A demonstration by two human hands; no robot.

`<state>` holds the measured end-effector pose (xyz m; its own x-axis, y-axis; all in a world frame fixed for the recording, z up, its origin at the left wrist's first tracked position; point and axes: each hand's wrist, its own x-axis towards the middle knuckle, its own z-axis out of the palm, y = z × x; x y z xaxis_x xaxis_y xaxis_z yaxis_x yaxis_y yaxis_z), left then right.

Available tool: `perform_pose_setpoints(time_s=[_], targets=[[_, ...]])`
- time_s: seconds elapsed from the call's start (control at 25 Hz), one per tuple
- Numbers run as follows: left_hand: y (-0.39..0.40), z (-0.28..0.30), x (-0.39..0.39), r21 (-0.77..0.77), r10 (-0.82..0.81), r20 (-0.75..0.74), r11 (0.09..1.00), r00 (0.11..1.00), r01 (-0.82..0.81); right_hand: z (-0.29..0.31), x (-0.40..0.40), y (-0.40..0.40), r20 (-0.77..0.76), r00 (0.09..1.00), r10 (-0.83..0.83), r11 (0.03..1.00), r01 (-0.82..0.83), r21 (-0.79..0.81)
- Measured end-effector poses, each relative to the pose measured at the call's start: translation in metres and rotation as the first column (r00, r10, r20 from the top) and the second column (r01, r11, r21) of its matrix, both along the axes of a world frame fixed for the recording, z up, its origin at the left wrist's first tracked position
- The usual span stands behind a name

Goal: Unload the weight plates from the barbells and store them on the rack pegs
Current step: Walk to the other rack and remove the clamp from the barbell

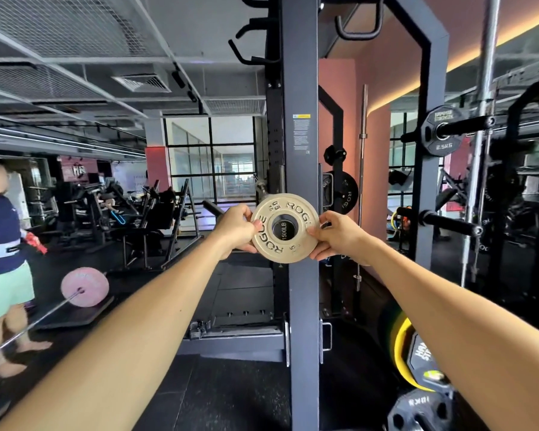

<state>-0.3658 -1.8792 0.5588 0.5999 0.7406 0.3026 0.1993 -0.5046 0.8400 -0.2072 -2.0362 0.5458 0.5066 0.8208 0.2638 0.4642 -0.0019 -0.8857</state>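
I pinch the small plate by its rim, left hand and right hand, mid-frame; it still rings the barbell end, so I reckon sliding it off comes next.

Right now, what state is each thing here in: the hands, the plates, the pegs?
Left hand: grips the pale plate's left edge.
Right hand: grips its right edge.
Pale plate: held upright, on a bar end showing through its hole.
Black 2.5 kg plate: stored on an upper rack peg.
Lower rack peg: bare.
Pink plate: loaded on a floor barbell.
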Motion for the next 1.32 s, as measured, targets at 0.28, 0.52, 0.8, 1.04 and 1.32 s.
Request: perform_pose_setpoints(time_s=[0.28,0.52,0.8,1.04,1.32], targets=[[0.016,-0.019,0.015,0.177,0.062,0.021,0.982,0.998,-0.065,-0.013,0.010,0.016,0.104,0.994,-0.017,1.000,0.017,0.005],[0.035,-0.018,0.030,0.322,0.073,-0.029,0.945,0.997,-0.060,-0.012,0.031,0.036,0.172,0.984,-0.052,0.998,0.047,0.031],[0.069,-0.015,0.069,0.354,0.146,-0.050,0.927,0.988,-0.120,-0.012,0.077,0.088,0.221,0.975,-0.020,0.998,0.034,-0.061],[0.110,-0.018,0.101,0.375,0.213,-0.019,0.907,0.977,-0.191,-0.015,0.116,0.139,0.239,0.971,-0.019,0.999,0.027,-0.032],[0.155,-0.021,0.142,0.371,0.241,-0.006,0.902,0.970,-0.222,-0.012,0.153,0.181,0.280,0.959,-0.036,0.996,0.056,-0.062]])
